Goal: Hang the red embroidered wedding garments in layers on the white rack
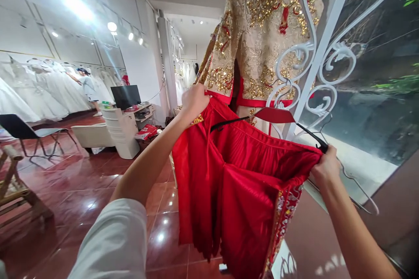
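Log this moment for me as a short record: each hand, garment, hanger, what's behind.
Left hand: grips one side of the waistband
Right hand: grips the other side, by the hanger's end
Garment: red garment, waist opening spread, embroidered strip at right
Hanger: black hanger with red middle; its left arm reaches into the waist opening
Behind: gold-embroidered jacket, white scrollwork
Background: white gowns, black monitor
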Demonstrator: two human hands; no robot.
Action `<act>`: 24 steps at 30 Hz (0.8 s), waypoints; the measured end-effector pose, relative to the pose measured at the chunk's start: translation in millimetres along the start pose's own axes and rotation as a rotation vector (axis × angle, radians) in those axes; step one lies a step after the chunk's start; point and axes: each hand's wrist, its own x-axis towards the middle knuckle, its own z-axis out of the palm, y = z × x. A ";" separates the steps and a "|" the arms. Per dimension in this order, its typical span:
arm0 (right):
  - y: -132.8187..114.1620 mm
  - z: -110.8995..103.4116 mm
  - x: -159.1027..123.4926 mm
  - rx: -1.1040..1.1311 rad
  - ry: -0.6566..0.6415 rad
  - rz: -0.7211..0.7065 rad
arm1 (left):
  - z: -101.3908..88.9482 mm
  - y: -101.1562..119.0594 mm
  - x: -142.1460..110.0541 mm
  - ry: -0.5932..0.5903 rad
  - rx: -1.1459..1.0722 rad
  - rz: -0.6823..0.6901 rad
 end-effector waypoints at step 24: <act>-1.5 -25.3 -46.0 -0.010 -0.072 -0.023 | 66.2 162.4 -109.5 0.151 -0.038 0.896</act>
